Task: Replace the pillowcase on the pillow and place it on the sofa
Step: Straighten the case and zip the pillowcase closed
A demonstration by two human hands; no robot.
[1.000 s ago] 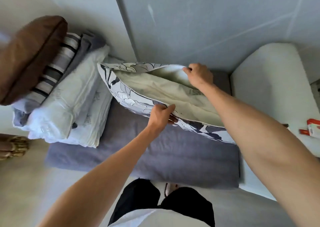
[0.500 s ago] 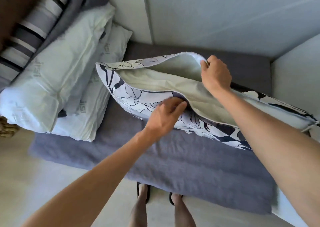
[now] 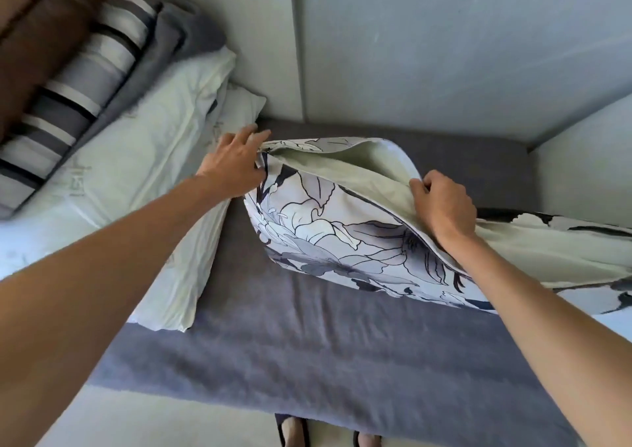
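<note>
— What's the surface?
— A grey sofa (image 3: 307,344) against a pale wall (image 3: 444,36), pillows (image 3: 136,180) stacked upper left.
— The hands?
— The right hand (image 3: 444,204) grips the floral pillowcase (image 3: 328,234) mid-frame at its opening; the left hand (image 3: 232,166), fingers spread, touches its corner.

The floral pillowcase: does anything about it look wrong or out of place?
Nothing looks damaged. The floral pillowcase is only half on: its long side gapes, showing the pale pillow inside. The right hand grips the open edge; the left hand is at its corner.
</note>
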